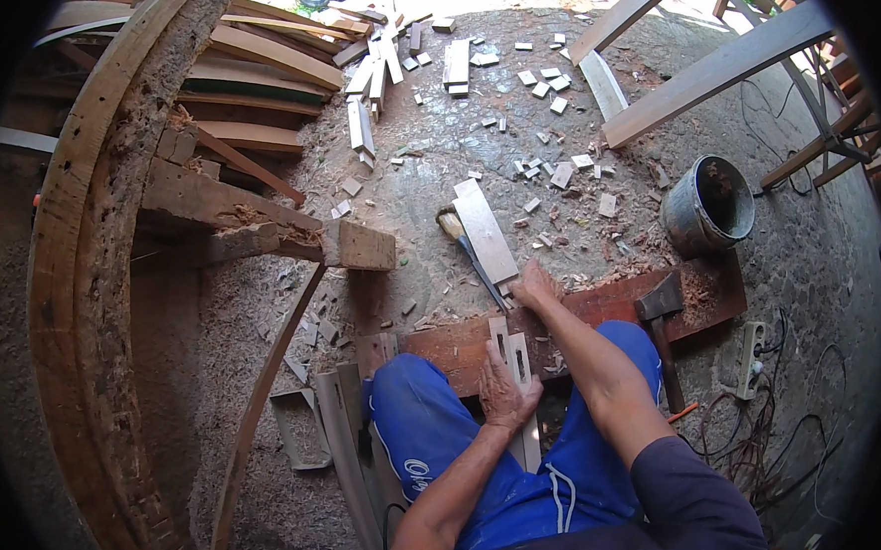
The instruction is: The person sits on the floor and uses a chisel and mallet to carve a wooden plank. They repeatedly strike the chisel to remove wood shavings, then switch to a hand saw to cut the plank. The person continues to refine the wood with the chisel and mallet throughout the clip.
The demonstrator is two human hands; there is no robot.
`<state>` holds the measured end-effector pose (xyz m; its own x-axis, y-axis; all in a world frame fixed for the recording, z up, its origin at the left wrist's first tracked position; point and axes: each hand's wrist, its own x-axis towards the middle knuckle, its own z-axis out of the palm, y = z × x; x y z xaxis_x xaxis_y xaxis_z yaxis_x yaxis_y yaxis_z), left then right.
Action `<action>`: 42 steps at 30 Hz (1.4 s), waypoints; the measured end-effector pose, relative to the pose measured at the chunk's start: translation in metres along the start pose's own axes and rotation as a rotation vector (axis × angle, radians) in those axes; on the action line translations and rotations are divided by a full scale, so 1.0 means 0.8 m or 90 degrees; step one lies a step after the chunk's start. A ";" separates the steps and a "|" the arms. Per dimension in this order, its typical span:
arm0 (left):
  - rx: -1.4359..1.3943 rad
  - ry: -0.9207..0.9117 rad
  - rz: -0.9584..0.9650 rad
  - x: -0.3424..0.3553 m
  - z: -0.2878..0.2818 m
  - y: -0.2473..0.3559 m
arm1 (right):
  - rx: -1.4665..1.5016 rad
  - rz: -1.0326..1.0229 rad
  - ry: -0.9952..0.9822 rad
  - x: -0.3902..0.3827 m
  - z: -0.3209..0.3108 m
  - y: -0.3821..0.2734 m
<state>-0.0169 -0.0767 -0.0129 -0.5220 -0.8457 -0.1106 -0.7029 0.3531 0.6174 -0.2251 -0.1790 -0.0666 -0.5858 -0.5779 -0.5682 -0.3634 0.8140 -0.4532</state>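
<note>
Between my knees, my left hand (507,393) is closed around two pale wooden slats (520,360) held side by side. Long slots are cut through their upper ends. Farther out, my right hand (536,286) grips the near end of a flat pale board (484,233), with the fingertips partly hidden. Just left of that board lies a chisel (471,253), its rounded handle pointing away and its blade toward me. A reddish-brown plank (434,350) stretches across in front of my knees, beneath my right forearm.
On the plank's right part rests a hammer-like tool (659,301) beside shavings. A metal bucket (708,203) stands beyond it. At right are a power strip (752,358) and tangled cables. A curved timber frame (96,253) rises at left. Small wood offcuts (562,175) litter the floor.
</note>
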 end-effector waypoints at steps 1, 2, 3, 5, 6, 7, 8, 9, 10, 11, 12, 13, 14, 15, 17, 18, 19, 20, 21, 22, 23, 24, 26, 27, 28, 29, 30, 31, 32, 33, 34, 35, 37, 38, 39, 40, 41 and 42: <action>-0.003 0.003 0.000 0.000 0.000 0.001 | 0.020 -0.002 -0.039 0.008 -0.003 0.001; -0.012 -0.007 -0.005 0.001 0.000 0.001 | 0.041 -0.003 -0.079 0.017 -0.007 0.003; -0.020 -0.011 -0.008 0.005 -0.002 0.001 | 0.061 -0.009 -0.117 0.024 -0.011 0.000; -0.021 -0.006 -0.007 0.000 -0.001 0.001 | 0.066 -0.003 -0.104 0.023 -0.004 -0.001; -0.009 0.011 0.003 -0.001 0.000 -0.001 | 0.066 -0.010 -0.085 0.022 0.002 -0.003; 0.007 0.030 0.012 0.000 -0.002 -0.004 | 0.068 -0.020 -0.069 0.021 0.008 -0.009; 0.011 0.045 0.023 0.003 -0.003 -0.006 | 0.078 -0.058 -0.060 0.022 0.009 -0.011; 0.013 0.055 0.039 0.004 -0.004 -0.004 | 0.105 -0.072 -0.072 0.032 0.005 -0.006; 0.012 0.059 0.055 0.004 -0.003 0.000 | 0.130 -0.080 -0.081 0.047 0.000 0.007; -0.002 0.039 0.048 0.006 -0.003 0.006 | 0.154 -0.083 -0.088 0.060 -0.005 0.025; -0.015 0.023 0.027 0.007 -0.003 0.006 | 0.292 0.003 -0.122 0.060 -0.010 0.023; -0.030 0.005 0.009 0.007 -0.005 0.008 | 0.474 0.028 -0.184 0.058 -0.019 0.029; -0.021 0.021 0.023 0.005 -0.004 0.004 | 0.534 0.008 -0.153 0.050 -0.026 0.039; -0.019 0.013 0.009 0.005 -0.003 0.003 | 0.589 -0.016 -0.121 0.041 -0.040 0.044; -0.016 -0.006 -0.015 0.005 -0.001 0.004 | 0.627 -0.104 -0.162 0.025 -0.064 0.063; -0.020 -0.007 -0.022 0.004 -0.001 0.000 | 0.634 -0.141 -0.157 0.001 -0.069 0.061; -0.030 0.023 -0.006 0.002 0.001 -0.003 | 0.643 -0.181 -0.154 -0.027 -0.072 0.057; -0.040 0.054 0.013 0.002 0.003 -0.006 | 0.660 -0.177 -0.142 -0.054 -0.072 0.054; -0.050 0.085 0.032 0.002 0.006 -0.007 | 0.606 -0.225 -0.119 -0.078 -0.074 0.056; -0.075 0.051 0.004 0.006 0.004 -0.007 | 0.553 -0.287 -0.083 -0.099 -0.072 0.058; -0.183 0.065 -0.017 0.013 -0.001 -0.012 | 0.500 -0.350 -0.048 -0.121 -0.069 0.060; -0.288 0.087 -0.047 0.018 -0.011 -0.029 | 0.424 -0.392 -0.020 -0.161 -0.069 0.045; -0.655 0.134 -0.035 0.038 -0.037 -0.039 | 0.267 -0.538 0.074 -0.240 -0.066 0.032; -0.739 0.123 0.016 0.049 -0.086 0.008 | 0.204 -0.549 0.078 -0.261 -0.065 0.044; -0.681 0.181 -0.042 0.060 -0.097 -0.016 | 0.136 -0.651 0.079 -0.275 -0.052 0.042; -0.623 0.240 -0.105 0.062 -0.109 -0.042 | 0.069 -0.753 0.082 -0.286 -0.038 0.037; -0.552 0.297 -0.037 0.059 -0.117 -0.047 | 0.094 -0.772 0.085 -0.291 -0.029 0.037; -0.478 0.351 0.028 0.054 -0.127 -0.049 | 0.118 -0.791 0.087 -0.296 -0.022 0.034; -0.400 0.402 0.091 0.047 -0.139 -0.053 | 0.144 -0.810 0.088 -0.300 -0.016 0.030; -0.376 0.430 0.110 0.040 -0.150 -0.051 | 0.113 -0.786 0.047 -0.299 -0.012 0.028; -0.357 0.451 0.129 0.030 -0.160 -0.038 | 0.078 -0.753 0.010 -0.293 -0.010 0.034; -0.337 0.471 0.149 0.019 -0.170 -0.025 | 0.044 -0.720 -0.025 -0.284 -0.009 0.038; -0.362 0.396 0.109 -0.005 -0.205 0.003 | -0.077 -0.727 0.009 -0.261 -0.001 0.048; -0.361 0.370 0.087 -0.014 -0.215 0.007 | -0.119 -0.727 0.016 -0.254 0.002 0.048; -0.357 0.345 0.063 -0.024 -0.227 0.006 | -0.159 -0.729 0.019 -0.250 0.007 0.047; -0.285 0.358 0.150 -0.025 -0.235 0.009 | -0.151 -0.716 0.038 -0.234 0.016 0.053; -0.242 0.360 0.180 -0.023 -0.237 0.015 | -0.147 -0.697 0.064 -0.208 0.025 0.062; -0.197 0.362 0.202 -0.023 -0.236 0.011 | -0.142 -0.679 0.080 -0.195 0.032 0.071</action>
<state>0.0776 -0.1336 0.1415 -0.2872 -0.8281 0.4815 -0.3455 0.5584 0.7542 -0.1359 -0.0441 -0.0211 0.0420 -0.9917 0.1215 -0.8431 -0.1004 -0.5283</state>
